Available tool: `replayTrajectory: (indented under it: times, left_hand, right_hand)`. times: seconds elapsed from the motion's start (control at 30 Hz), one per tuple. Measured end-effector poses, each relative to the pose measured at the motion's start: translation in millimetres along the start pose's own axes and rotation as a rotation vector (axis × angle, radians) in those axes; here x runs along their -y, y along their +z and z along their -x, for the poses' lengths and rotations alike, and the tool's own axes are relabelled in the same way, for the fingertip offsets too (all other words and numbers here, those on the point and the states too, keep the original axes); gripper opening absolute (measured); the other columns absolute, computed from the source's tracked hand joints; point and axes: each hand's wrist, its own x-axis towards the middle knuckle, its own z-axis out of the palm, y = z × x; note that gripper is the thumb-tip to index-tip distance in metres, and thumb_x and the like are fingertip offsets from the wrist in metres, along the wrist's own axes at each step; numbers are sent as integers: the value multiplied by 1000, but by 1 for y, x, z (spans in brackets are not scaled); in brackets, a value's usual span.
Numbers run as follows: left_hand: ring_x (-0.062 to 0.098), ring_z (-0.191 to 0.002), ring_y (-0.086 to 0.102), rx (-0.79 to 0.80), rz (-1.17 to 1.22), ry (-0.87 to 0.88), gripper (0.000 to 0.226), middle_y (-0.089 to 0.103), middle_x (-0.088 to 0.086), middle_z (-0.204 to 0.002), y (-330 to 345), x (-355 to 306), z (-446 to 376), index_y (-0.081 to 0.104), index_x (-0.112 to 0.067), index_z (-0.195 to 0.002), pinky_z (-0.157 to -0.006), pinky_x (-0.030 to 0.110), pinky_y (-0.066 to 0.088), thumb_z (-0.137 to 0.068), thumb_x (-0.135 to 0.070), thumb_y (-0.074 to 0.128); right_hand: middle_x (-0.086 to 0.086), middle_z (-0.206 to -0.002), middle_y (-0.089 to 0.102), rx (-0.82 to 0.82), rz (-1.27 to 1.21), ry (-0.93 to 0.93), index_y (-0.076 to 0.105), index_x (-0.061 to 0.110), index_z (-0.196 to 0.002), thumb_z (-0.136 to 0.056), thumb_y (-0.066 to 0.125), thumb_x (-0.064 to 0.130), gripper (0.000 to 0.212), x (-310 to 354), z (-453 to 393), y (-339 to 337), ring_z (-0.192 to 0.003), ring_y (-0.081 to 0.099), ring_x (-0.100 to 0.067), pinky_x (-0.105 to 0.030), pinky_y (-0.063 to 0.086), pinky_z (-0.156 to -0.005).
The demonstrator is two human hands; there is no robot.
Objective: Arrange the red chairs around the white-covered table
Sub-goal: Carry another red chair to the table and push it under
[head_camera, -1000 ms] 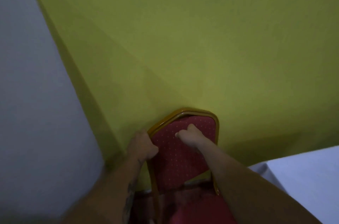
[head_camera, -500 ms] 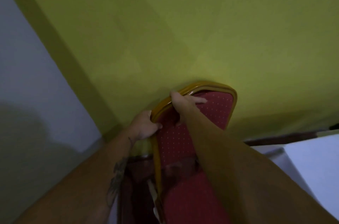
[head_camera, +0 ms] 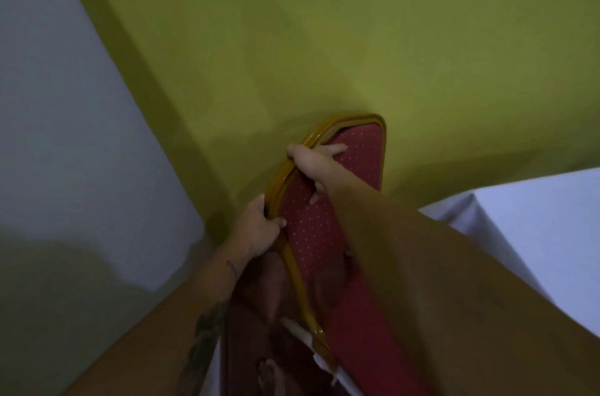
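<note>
Red dotted chair, gold frame; yellow-green wall.

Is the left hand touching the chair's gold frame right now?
Touching. The head view shows the left hand wrapped around the gold frame of the red chair, fingers curled over its edge.

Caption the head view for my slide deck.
Both hands, left and right, grip a red chair's gold frame beside the white-covered table.

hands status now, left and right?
Left hand: closed on the chair frame's side.
Right hand: closed on the chair's top edge.
</note>
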Motion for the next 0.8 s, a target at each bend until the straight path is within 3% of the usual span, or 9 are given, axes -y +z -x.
replayTrajectory:
  times: [0.07, 0.13, 0.2, 0.27, 0.37, 0.5, 0.67, 0.73, 0.8]
  left_hand:
    - [20, -98, 67, 135, 53, 20, 38, 72, -2, -104, 0, 12, 36, 64, -18, -105, -85, 34, 54, -70, -6, 73]
    - [19, -93, 62, 297, 113, -85, 48, 68, 4, -102, -4, 20, 69, 62, -11, -110, -74, 29, 52, -62, -11, 65]
    - [18, -87, 60, 374, 26, -162, 39, 66, 11, -100, -10, 24, 99, 62, -14, -105, -61, 22, 46, -66, -15, 64]
    - [18, -78, 60, 311, -67, -159, 28, 68, 11, -94, -18, 25, 119, 63, -15, -110, -52, 18, 45, -83, -8, 68]
    - [26, -80, 58, 175, -113, -135, 31, 68, 24, -97, -30, 16, 131, 58, -7, -126, -58, 28, 38, -95, -4, 59]
    - [23, -76, 58, 118, -113, -34, 25, 66, 16, -100, -24, -31, 129, 59, -5, -122, -62, 28, 37, -99, -6, 51]
    - [22, -84, 62, 208, -128, 86, 15, 65, 9, -102, 7, -86, 115, 59, -13, -109, -71, 32, 44, -101, -22, 51]
    - [25, -93, 63, 268, -173, 113, 22, 64, 9, -108, 26, -100, 117, 59, -13, -113, -77, 36, 47, -102, -31, 50]
    - [25, -89, 59, 291, -201, 120, 31, 60, 8, -101, 44, -114, 121, 57, -11, -120, -76, 37, 48, -103, -35, 48]
  right_hand:
    - [-19, -161, 24, 54, 36, -8, -41, 22, -149, -65, 70, 57, 144, -23, 27, -10, -129, 46, -51, -64, 58, -65]
    - [-21, -165, 17, 106, 64, -19, -39, 23, -151, -71, 71, 56, 140, -49, 52, -20, -135, 41, -51, -66, 55, -83]
    - [-22, -167, 12, 132, 102, -38, -38, 23, -152, -73, 71, 56, 138, -73, 74, -29, -141, 35, -50, -64, 51, -97]
    - [-24, -166, 10, 142, 152, -59, -36, 23, -153, -74, 71, 58, 137, -95, 97, -36, -145, 30, -49, -62, 46, -105]
    - [-26, -166, 4, 151, 182, -81, -36, 24, -153, -77, 71, 56, 135, -125, 129, -44, -147, 24, -51, -61, 37, -114]
    - [-24, -166, -1, 154, 150, -114, -32, 23, -155, -84, 72, 44, 128, -155, 165, -55, -150, 17, -48, -53, 30, -118]
    - [-21, -168, -8, 170, 115, -158, -27, 28, -158, -83, 75, 40, 127, -190, 199, -70, -151, 16, -48, -51, 32, -114]
    - [-21, -169, -6, 144, 141, -170, -22, 29, -160, -80, 74, 44, 126, -205, 212, -72, -150, 21, -48, -51, 34, -114]
    - [-19, -169, 1, 112, 154, -154, -17, 27, -161, -76, 73, 47, 126, -219, 226, -67, -148, 27, -46, -53, 36, -114]
